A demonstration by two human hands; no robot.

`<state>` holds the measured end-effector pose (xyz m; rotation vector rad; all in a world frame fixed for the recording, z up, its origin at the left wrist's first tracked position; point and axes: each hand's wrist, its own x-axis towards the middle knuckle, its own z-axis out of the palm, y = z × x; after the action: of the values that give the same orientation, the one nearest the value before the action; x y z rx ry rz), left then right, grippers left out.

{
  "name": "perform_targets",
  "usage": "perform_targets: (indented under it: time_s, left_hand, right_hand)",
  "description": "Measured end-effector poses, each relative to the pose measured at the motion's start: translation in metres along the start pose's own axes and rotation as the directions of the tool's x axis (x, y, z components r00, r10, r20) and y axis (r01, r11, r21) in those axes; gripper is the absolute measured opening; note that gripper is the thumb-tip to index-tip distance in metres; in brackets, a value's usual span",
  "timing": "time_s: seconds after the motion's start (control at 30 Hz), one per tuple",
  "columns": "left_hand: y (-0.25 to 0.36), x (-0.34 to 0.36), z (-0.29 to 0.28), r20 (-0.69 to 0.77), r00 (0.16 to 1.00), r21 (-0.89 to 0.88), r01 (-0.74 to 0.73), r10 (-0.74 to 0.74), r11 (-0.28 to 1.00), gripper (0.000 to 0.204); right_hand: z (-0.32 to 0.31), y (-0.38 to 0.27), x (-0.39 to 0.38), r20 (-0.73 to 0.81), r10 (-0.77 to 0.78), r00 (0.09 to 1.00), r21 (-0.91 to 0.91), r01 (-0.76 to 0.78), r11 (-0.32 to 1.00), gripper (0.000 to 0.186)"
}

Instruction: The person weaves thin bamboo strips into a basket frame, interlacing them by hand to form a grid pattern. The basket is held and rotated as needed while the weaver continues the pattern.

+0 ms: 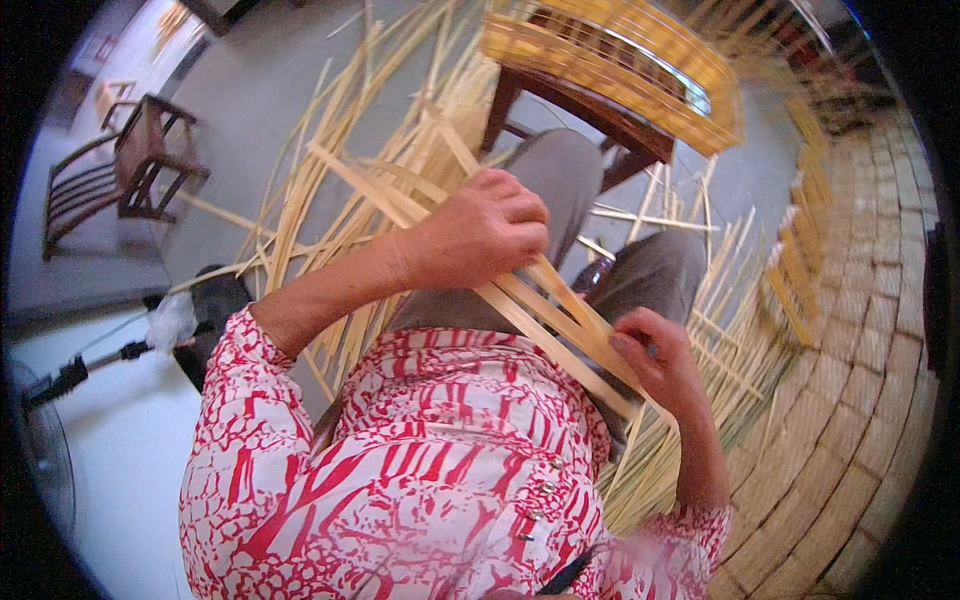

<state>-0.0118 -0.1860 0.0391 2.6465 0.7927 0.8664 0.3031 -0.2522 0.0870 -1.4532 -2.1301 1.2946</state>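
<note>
Several flat, pale strips [575, 325], which look like split bamboo, lie slantwise across my lap. My left hand [485, 230] is closed around them near their middle, its knuckles up. Beyond that hand the strips fan out and cross one another toward the upper left. Lower down on the right, my right hand [660, 360] pinches the near ends of the strips between thumb and fingers. Between the two hands the strips run roughly side by side, with narrow gaps. My palm hides the exact grip of the left fingers.
Ahead stands a dark wooden stool [505, 95] with a yellow slatted, basket-like frame [520, 42] on it. Long loose strips [300, 215] cover the floor to the left, and thinner ones [735, 375] lie at right. A wooden chair [150, 150] stands far left, brick paving [860, 390] at right.
</note>
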Motion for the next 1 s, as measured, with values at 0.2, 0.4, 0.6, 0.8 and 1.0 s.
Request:
perform_targets:
  time_s: [0.2,0.4,0.6,0.8,1.0]
  left_hand:
    - [0.065,-0.030,-0.035,0.222,0.969,-0.121,0.137,-0.108,0.983,0.019]
    - [0.057,-0.031,-0.049,-0.104,0.949,-0.228,0.268,-0.297,0.936,0.048]
    - [-0.013,0.028,-0.017,-0.093,0.983,-0.118,0.144,-0.156,0.982,0.053]
    - [-0.061,0.071,0.002,-0.057,0.991,-0.157,-0.130,0.123,0.979,0.030]
    - [-0.101,0.082,0.007,-0.039,0.997,0.110,0.077,-0.073,0.991,0.024]
  right_hand:
    - [-0.010,0.013,-0.008,-0.026,0.222,0.975,0.392,-0.195,0.899,0.007]
    - [-0.062,-0.013,-0.014,-0.215,0.042,0.976,0.201,0.003,0.980,0.007]
    - [-0.101,-0.010,-0.049,-0.302,-0.029,0.953,0.149,0.078,0.986,0.008]
    - [-0.162,0.040,-0.083,-0.486,0.005,0.874,0.099,0.050,0.994,0.014]
    - [-0.211,0.104,-0.112,-0.473,0.138,0.870,0.048,-0.131,0.990,0.013]
